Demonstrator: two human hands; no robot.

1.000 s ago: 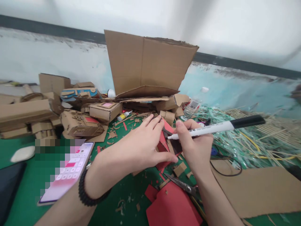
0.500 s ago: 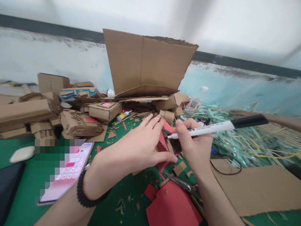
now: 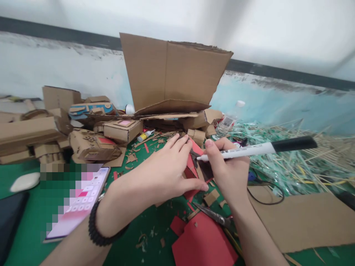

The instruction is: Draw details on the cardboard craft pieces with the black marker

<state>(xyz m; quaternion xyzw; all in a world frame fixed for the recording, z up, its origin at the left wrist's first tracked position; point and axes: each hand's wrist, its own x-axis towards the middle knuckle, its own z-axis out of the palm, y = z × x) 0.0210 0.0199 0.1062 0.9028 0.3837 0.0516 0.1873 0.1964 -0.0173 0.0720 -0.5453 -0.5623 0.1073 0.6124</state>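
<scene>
My right hand (image 3: pixel 230 170) is closed round a white marker (image 3: pixel 244 151), its black end pointing to the right. The marker's tip touches, or nearly touches, a small red cardboard piece (image 3: pixel 191 168) with dark brown patches on it. Across this piece lies my left hand (image 3: pixel 172 168), fingers along its far end and thumb at the near side, holding it down. The hand hides much of the piece. Scissors (image 3: pixel 213 214) lie just below, partly behind my right wrist, by a sheet of red card (image 3: pixel 202 240).
A phone (image 3: pixel 83 203) lies on the green table at left, near cardboard models (image 3: pixel 94 144). A tall cardboard panel (image 3: pixel 177 74) stands behind. A bottle (image 3: pixel 229 120), thin sticks in clear wrapping (image 3: pixel 277 159) and a flat cardboard sheet (image 3: pixel 305 221) are at right.
The marker's tip has shifted very slightly up and left on the red piece. My left hand keeps its place, and the view has moved only a little.
</scene>
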